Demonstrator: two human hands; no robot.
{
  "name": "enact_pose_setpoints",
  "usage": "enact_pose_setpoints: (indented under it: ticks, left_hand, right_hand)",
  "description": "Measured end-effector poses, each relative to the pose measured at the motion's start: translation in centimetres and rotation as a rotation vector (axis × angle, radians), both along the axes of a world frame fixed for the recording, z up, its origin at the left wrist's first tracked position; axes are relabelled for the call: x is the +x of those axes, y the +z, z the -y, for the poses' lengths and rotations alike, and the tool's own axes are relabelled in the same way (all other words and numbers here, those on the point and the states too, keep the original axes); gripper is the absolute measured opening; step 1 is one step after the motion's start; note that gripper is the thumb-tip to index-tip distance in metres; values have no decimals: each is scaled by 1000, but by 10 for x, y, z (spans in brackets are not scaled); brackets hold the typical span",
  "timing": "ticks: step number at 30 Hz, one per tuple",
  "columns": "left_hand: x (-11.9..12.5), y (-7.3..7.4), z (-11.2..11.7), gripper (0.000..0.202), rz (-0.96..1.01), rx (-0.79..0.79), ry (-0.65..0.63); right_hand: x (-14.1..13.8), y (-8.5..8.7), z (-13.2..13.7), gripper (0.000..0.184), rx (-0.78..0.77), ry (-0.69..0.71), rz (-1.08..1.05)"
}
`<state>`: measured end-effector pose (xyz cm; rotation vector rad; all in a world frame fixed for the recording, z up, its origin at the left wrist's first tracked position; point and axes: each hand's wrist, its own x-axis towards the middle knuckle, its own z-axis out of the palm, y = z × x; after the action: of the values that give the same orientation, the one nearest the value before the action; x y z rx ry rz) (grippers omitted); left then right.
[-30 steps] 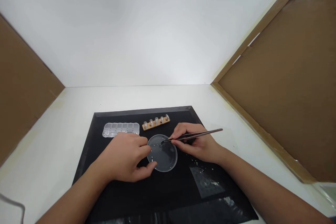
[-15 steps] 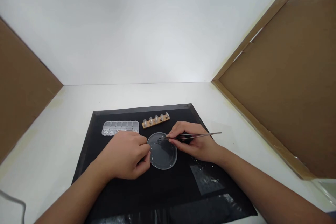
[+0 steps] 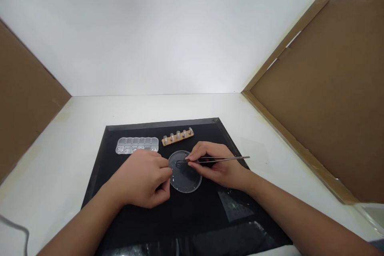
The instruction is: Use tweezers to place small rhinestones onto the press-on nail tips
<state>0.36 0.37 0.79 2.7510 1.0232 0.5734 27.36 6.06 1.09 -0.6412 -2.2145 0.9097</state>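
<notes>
My right hand [image 3: 220,166] pinches a pair of metal tweezers [image 3: 223,159], whose tips reach down over the upper part of a round clear dish [image 3: 187,182]. A few tiny pale pieces [image 3: 173,179] lie in the dish, mostly along its left and lower rim. At the dish's left edge rests my left hand [image 3: 148,178], fingers curled closed. Whether the left fingers grip the rim or something small is hidden. Anything between the tweezer tips is too small to make out.
Behind my left hand lies a clear compartment box [image 3: 138,141] with small bits in its front row. A wooden strip bearing several clear cylinders [image 3: 177,137] sits behind the dish. All stand on a black mat [image 3: 168,224]; a clear plastic sheet [image 3: 235,206] lies at right. Brown panels [image 3: 324,88] flank the table.
My right hand has moved slightly left and down, carrying the tweezer tips a little further left over the dish. The left hand has barely shifted.
</notes>
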Motion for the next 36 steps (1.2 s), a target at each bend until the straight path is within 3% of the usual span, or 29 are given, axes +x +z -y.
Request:
enact_pose_setpoints:
  ticks: [13,25,36]
  left_hand:
    - [0,-5,-1,23,-37,-10,-24]
    - [0,-6,-4,21,-30,106,53]
    - [-5,-5,-6,27,-154,191,108]
  right_hand:
    - [-3,-1,0,5,-33,-29,3]
    - [-2,-3,-2,7,-41,-39,5]
    - [0,-6,-4,7,-51,-42,13]
